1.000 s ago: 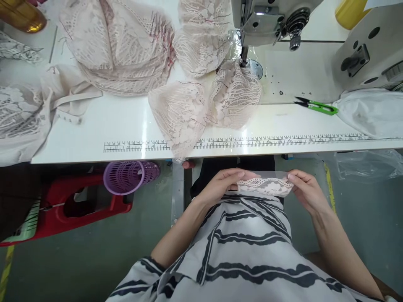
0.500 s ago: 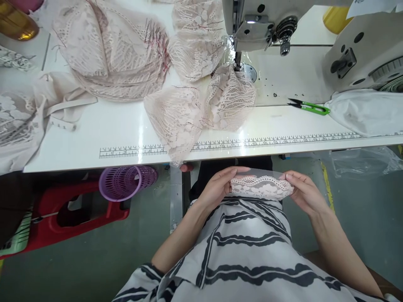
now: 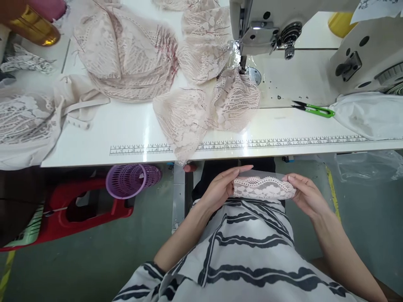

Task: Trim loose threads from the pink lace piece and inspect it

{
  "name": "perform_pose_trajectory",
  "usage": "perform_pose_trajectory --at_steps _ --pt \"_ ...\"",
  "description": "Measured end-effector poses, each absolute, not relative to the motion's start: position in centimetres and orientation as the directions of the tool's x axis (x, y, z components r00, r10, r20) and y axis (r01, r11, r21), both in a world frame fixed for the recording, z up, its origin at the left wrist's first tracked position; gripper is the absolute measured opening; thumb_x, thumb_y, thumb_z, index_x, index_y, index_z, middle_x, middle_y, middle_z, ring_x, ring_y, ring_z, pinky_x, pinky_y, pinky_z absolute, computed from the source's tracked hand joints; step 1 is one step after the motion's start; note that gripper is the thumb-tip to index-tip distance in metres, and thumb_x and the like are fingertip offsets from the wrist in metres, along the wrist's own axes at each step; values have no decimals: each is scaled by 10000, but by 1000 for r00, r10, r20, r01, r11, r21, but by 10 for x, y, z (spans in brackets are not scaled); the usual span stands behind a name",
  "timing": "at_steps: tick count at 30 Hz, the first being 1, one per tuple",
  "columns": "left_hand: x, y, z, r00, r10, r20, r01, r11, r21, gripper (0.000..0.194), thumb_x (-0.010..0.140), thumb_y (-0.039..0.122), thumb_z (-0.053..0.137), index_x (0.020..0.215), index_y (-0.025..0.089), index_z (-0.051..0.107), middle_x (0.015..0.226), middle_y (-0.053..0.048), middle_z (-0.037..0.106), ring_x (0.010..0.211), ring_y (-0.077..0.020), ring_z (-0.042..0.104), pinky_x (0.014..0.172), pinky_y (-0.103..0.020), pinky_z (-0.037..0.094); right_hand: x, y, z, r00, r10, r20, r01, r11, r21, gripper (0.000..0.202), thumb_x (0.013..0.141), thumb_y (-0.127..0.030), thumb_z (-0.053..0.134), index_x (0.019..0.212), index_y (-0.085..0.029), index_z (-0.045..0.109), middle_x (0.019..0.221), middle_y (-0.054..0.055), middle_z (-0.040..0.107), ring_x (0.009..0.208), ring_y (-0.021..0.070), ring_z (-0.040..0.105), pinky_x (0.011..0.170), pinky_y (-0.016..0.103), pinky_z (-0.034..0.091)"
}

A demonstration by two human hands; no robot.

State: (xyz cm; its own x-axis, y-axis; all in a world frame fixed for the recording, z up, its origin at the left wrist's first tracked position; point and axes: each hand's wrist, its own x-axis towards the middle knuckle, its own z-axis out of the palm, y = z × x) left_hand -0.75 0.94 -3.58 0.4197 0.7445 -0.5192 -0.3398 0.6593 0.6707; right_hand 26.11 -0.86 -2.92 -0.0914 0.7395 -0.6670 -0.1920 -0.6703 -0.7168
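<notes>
Down below the tabletop (image 3: 126,138), over the lap, both hands pinch a lace strip (image 3: 263,188), left hand (image 3: 220,188) and right hand (image 3: 304,193) fingers closed on its ends; it looks soft, light and floppy.

The white surface (image 3: 126,130) carries a printed ruler (image 3: 239,145) along its near edge. A sewing machine (image 3: 277,25) stands at the far right, with lace cups (image 3: 210,105) lying from its needle to the near edge, one drooping over it. A lace stack (image 3: 126,58) lies far left of centre, more lace (image 3: 25,121) at the left end. Green snips (image 3: 313,109) lie to the right, beside a white cloth (image 3: 371,115).
</notes>
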Motion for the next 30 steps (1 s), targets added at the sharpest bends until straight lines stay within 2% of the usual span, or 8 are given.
perform_pose_trajectory --at_steps 3,6,9,12,16,22,30 --pt "-8 10 -36 444 725 -527 -348 681 644 378 907 442 615 1212 230 685 1094 -67 700 558 -61 518 501 -195 353 260 -8 -30 -89 739 -668 -195 -671 -716 274 709 -480 800 780 -223 735 702 14 647 595 107 549 543 203 459" --pt "-7 11 -36 479 709 -518 -388 700 600 423 897 439 626 1253 212 654 1058 -89 715 794 -172 661 664 -233 466 259 -7 -28 -85 740 -667 -177 -670 -721 289 705 -492 796 779 -220 732 709 22 649 601 119 556 548 217 467" --pt "-3 9 -35 523 699 -487 -451 712 537 442 904 442 613 1277 206 631 1092 -108 715 949 -228 677 815 -304 499 259 -8 -26 -86 741 -665 -121 -671 -732 299 718 -508 777 771 -219 723 729 37 657 612 143 570 536 235 471" --pt "3 3 -35 565 687 -456 -488 725 486 477 870 469 650 1275 217 628 1091 -113 720 1007 -257 675 893 -370 483 260 -10 -29 -88 714 -695 -106 -700 -706 288 709 -509 782 786 -238 726 770 48 677 640 167 604 531 244 488" --pt "1 -1 -34 556 687 -467 -450 722 526 560 755 365 789 1278 250 624 1145 -90 706 1079 -257 651 985 -389 429 256 -5 -36 -89 694 -714 -101 -720 -687 282 684 -505 799 791 -253 730 728 47 669 622 186 616 512 262 501" --pt "-12 -5 -20 455 737 -499 -457 674 580 388 838 364 713 1180 183 694 1142 -106 705 1062 -244 654 954 -324 460 231 0 -17 -73 796 -601 -100 -605 -790 272 697 -484 804 785 -235 743 822 45 700 697 163 609 601 248 497" --pt "-20 3 -23 425 731 -534 -407 681 609 351 877 357 683 1190 200 690 1139 -91 709 1063 -244 658 902 -293 497 221 0 -8 -109 880 -462 -76 -471 -879 208 791 -452 737 853 -254 761 886 27 720 773 146 625 740 272 496"
